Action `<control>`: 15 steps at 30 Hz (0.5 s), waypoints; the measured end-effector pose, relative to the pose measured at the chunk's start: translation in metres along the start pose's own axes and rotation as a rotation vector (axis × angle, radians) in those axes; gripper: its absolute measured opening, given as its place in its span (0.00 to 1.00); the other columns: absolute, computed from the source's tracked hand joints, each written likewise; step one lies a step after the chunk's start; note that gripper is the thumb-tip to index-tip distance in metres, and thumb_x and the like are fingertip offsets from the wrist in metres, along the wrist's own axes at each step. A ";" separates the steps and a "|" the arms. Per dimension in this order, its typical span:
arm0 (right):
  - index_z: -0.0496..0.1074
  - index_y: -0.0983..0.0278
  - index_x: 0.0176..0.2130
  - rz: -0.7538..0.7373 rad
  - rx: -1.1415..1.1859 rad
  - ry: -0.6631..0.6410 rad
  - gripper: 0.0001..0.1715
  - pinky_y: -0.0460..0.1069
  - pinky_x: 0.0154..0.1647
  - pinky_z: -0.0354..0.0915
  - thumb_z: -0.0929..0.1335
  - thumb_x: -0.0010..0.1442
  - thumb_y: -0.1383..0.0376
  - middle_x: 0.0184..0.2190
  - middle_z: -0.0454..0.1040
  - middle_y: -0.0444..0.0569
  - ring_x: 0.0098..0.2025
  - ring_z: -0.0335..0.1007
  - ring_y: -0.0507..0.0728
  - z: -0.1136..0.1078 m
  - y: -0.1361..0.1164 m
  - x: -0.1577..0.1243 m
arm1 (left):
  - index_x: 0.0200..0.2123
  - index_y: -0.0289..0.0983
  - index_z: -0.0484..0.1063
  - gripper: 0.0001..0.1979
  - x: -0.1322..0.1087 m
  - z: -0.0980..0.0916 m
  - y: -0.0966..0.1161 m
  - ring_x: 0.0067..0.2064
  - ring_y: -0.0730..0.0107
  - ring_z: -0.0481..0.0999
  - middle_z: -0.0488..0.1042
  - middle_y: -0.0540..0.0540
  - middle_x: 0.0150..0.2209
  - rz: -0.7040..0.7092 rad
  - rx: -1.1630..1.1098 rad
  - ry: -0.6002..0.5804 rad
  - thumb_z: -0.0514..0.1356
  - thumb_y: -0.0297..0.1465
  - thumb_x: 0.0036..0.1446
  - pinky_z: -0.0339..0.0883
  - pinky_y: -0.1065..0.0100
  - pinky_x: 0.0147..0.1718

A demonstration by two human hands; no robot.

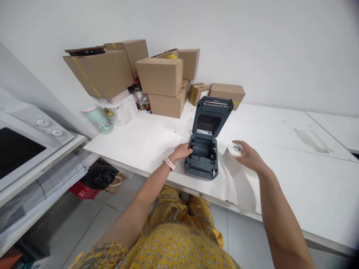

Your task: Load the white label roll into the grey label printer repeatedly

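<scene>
A dark grey label printer [200,155] stands on the white table, its lid [213,112] raised and its inner bay bare of any roll. My left hand [182,151] grips the printer's left side, the thumb over the rim and the other fingers hidden. To the right of the printer, my right hand [248,155] is closed around a roll of white label paper [231,151]. A long loose strip [242,186] of that paper trails from the roll down past the table's front edge.
Cardboard boxes [159,76] are stacked at the back left, with smaller boxes [227,91] behind the printer. A mint tumbler [98,118] stands near the table's left end. Further left, a white microwave [36,127] sits on a shelf. The table [286,179] extends to the right.
</scene>
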State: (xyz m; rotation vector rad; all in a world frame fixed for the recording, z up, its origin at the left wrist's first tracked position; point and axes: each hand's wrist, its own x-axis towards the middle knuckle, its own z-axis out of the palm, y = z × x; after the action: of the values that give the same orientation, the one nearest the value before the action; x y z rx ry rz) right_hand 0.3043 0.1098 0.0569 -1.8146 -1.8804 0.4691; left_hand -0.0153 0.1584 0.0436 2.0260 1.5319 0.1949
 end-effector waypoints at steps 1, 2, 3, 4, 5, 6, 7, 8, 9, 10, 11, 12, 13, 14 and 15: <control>0.65 0.58 0.58 0.010 -0.033 -0.001 0.38 0.56 0.43 0.71 0.71 0.48 0.55 0.52 0.75 0.54 0.40 0.75 0.61 0.010 0.003 0.008 | 0.45 0.35 0.72 0.16 0.000 0.001 0.000 0.46 0.53 0.78 0.79 0.37 0.46 0.000 0.002 0.005 0.52 0.33 0.57 0.69 0.63 0.41; 0.65 0.58 0.58 0.017 -0.054 -0.001 0.38 0.56 0.44 0.71 0.71 0.48 0.55 0.52 0.75 0.54 0.41 0.75 0.62 0.019 0.005 0.016 | 0.45 0.35 0.72 0.16 0.001 0.001 -0.001 0.46 0.52 0.78 0.79 0.37 0.46 0.000 0.004 0.009 0.52 0.33 0.57 0.69 0.63 0.41; 0.65 0.59 0.57 0.024 -0.066 0.002 0.38 0.57 0.45 0.71 0.70 0.48 0.56 0.51 0.75 0.55 0.42 0.75 0.63 0.027 0.007 0.023 | 0.45 0.35 0.72 0.16 0.001 0.001 -0.001 0.46 0.52 0.79 0.79 0.37 0.46 0.000 0.005 0.009 0.52 0.33 0.57 0.69 0.63 0.41; 0.65 0.60 0.57 0.032 -0.072 0.009 0.38 0.57 0.46 0.70 0.71 0.48 0.56 0.51 0.75 0.56 0.44 0.75 0.63 0.035 0.008 0.029 | 0.45 0.35 0.72 0.16 0.001 0.001 -0.001 0.46 0.53 0.79 0.79 0.37 0.46 -0.001 0.006 0.009 0.52 0.33 0.57 0.70 0.63 0.41; 0.65 0.61 0.57 0.039 -0.075 0.019 0.38 0.58 0.47 0.70 0.71 0.48 0.56 0.51 0.74 0.57 0.45 0.75 0.64 0.040 0.009 0.034 | 0.45 0.35 0.72 0.16 0.001 0.001 -0.001 0.45 0.53 0.79 0.79 0.37 0.46 -0.002 0.007 0.008 0.52 0.33 0.57 0.70 0.64 0.41; 0.65 0.62 0.58 0.040 -0.068 0.026 0.39 0.58 0.47 0.70 0.71 0.48 0.56 0.52 0.74 0.58 0.47 0.74 0.65 0.044 0.011 0.037 | 0.44 0.35 0.72 0.15 0.001 0.001 -0.001 0.45 0.54 0.79 0.79 0.38 0.45 0.001 0.005 0.008 0.52 0.33 0.57 0.70 0.64 0.41; 0.64 0.63 0.58 0.031 -0.052 0.026 0.40 0.58 0.48 0.69 0.72 0.48 0.55 0.52 0.74 0.59 0.47 0.74 0.66 0.044 0.014 0.040 | 0.44 0.36 0.72 0.15 0.001 0.001 -0.001 0.45 0.54 0.79 0.80 0.39 0.45 0.006 0.003 0.007 0.52 0.33 0.57 0.70 0.65 0.41; 0.64 0.63 0.59 0.015 -0.029 0.021 0.41 0.58 0.47 0.69 0.72 0.49 0.54 0.53 0.74 0.61 0.48 0.74 0.67 0.042 0.017 0.042 | 0.44 0.36 0.72 0.15 0.001 0.001 -0.001 0.45 0.55 0.79 0.80 0.39 0.45 0.011 0.001 0.007 0.52 0.33 0.57 0.69 0.65 0.40; 0.64 0.63 0.60 -0.002 -0.001 0.016 0.41 0.57 0.47 0.69 0.72 0.50 0.53 0.53 0.74 0.61 0.49 0.74 0.66 0.036 0.023 0.043 | 0.44 0.37 0.72 0.15 0.001 0.001 -0.001 0.45 0.55 0.79 0.80 0.40 0.45 0.016 0.000 0.007 0.52 0.33 0.57 0.69 0.65 0.40; 0.64 0.62 0.60 -0.015 0.026 0.012 0.39 0.56 0.47 0.69 0.71 0.53 0.53 0.54 0.74 0.62 0.50 0.74 0.66 0.027 0.030 0.043 | 0.45 0.37 0.72 0.15 0.001 0.001 -0.001 0.45 0.55 0.79 0.80 0.40 0.45 0.021 0.001 0.006 0.51 0.33 0.58 0.69 0.65 0.40; 0.65 0.62 0.60 -0.017 0.047 0.015 0.35 0.56 0.46 0.69 0.69 0.56 0.53 0.54 0.74 0.63 0.50 0.74 0.65 0.015 0.039 0.043 | 0.45 0.37 0.72 0.15 0.001 0.001 -0.002 0.45 0.55 0.79 0.80 0.40 0.45 0.022 0.005 0.005 0.51 0.33 0.57 0.69 0.65 0.40; 0.67 0.63 0.58 -0.003 0.053 0.021 0.30 0.56 0.46 0.69 0.66 0.59 0.55 0.53 0.75 0.64 0.50 0.75 0.64 0.002 0.048 0.043 | 0.45 0.36 0.72 0.15 0.002 0.001 -0.002 0.45 0.55 0.79 0.80 0.40 0.45 0.017 0.010 0.003 0.51 0.33 0.57 0.69 0.65 0.40; 0.70 0.64 0.56 0.024 0.047 0.025 0.26 0.56 0.46 0.69 0.64 0.61 0.57 0.52 0.76 0.65 0.49 0.75 0.64 -0.012 0.058 0.043 | 0.45 0.36 0.71 0.16 0.002 0.001 -0.002 0.46 0.54 0.79 0.80 0.39 0.45 0.010 0.016 0.002 0.51 0.33 0.57 0.69 0.64 0.40; 0.73 0.65 0.51 0.053 0.036 0.014 0.23 0.57 0.44 0.69 0.63 0.60 0.60 0.49 0.77 0.66 0.47 0.76 0.65 -0.024 0.068 0.042 | 0.46 0.36 0.71 0.16 0.002 0.001 -0.002 0.46 0.53 0.79 0.79 0.38 0.46 0.004 0.018 0.000 0.51 0.33 0.57 0.69 0.64 0.41; 0.76 0.65 0.46 0.077 0.028 -0.022 0.20 0.58 0.42 0.70 0.64 0.57 0.63 0.45 0.79 0.66 0.45 0.77 0.66 -0.034 0.077 0.040 | 0.46 0.36 0.71 0.17 0.002 0.001 -0.001 0.46 0.53 0.78 0.79 0.38 0.46 -0.002 0.019 -0.001 0.51 0.33 0.57 0.69 0.64 0.41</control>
State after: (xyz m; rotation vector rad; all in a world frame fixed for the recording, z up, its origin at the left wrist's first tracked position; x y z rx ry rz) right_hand 0.3870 0.1519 0.0457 -1.8760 -1.8138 0.5419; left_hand -0.0152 0.1605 0.0415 2.0390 1.5407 0.1788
